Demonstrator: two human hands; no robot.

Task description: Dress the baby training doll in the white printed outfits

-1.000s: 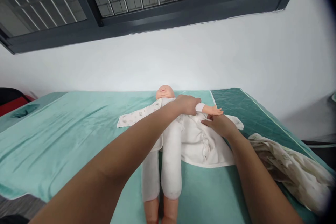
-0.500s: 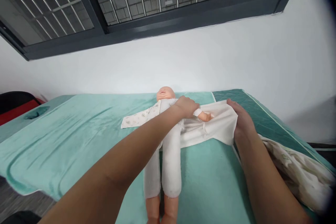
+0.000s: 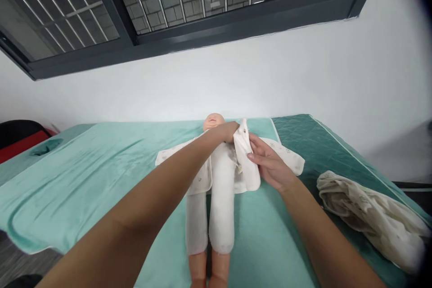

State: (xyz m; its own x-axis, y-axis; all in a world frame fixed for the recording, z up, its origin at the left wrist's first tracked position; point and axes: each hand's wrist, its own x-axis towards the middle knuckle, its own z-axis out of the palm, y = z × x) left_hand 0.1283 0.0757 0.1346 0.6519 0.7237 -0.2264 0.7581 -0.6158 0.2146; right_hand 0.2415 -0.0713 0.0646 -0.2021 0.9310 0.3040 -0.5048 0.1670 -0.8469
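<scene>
A baby doll (image 3: 221,216) lies on its back, its head toward the wall and its legs toward me. White fabric covers its body and upper legs. A white printed baby shirt (image 3: 199,180) is spread under and around it, both sleeves stretched out sideways. My right hand (image 3: 272,164) pinches the shirt's right front panel between thumb and fingers and holds it raised beside the doll. My left hand (image 3: 230,131) is over the doll's chest, against that panel. The cloth hides its fingers, and the doll's arm on that side is hidden too.
A light green sheet (image 3: 84,175) covers the bed, with a darker green quilted surface (image 3: 297,130) at the right. A crumpled cream cloth (image 3: 374,216) lies near the right edge. Behind the bed stands a white wall (image 3: 236,76) below a dark-framed window (image 3: 189,31).
My right hand has moved left from the sleeve end to the front panel, folding it up. The doll's forearm, bare before, is now covered. The sleeve lies flat out to the right.
</scene>
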